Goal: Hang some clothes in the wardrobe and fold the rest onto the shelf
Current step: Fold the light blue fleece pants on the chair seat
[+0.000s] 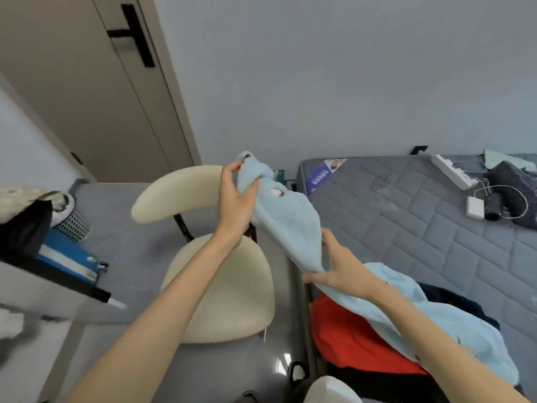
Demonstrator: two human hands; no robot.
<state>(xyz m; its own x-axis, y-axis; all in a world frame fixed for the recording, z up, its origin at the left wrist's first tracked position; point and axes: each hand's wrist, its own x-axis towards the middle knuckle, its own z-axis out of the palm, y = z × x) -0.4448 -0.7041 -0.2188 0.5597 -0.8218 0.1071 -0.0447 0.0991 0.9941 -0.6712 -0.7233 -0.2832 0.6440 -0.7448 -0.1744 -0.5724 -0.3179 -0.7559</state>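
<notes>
Far left: a dark shelf edge (72,282) with a blue box (68,254) and a dark bag (24,228) on it, and behind them a patterned bin (74,225); above, a beige door (87,91) with a black handle (136,34). Further right, a cream chair (229,289) on the grey floor, directly under the raised arms. Left hand (236,202) lifted above the chair back, fingers and thumb curled round the upper end of the light blue fleece garment (286,228). Right hand (338,267) lower and nearer, thumb and fingers closed on the same garment at its middle; the rest of the cloth trailing down to the right, over the red garment (348,344) and the dark clothes (453,301) at the near edge of the grey mattress (406,216). Probably the step of pulling one piece out of the pile and finding its shape, before deciding: hanger or fold. Next move, by judgement: lifting the trailing end free and spreading the twisted cloth. Possibly in the way: the chair, just beside the bed. Far right on the mattress: a white power strip (452,171), a white charger (476,207) with cables, a dark bundle (514,187). No wardrobe in view.
</notes>
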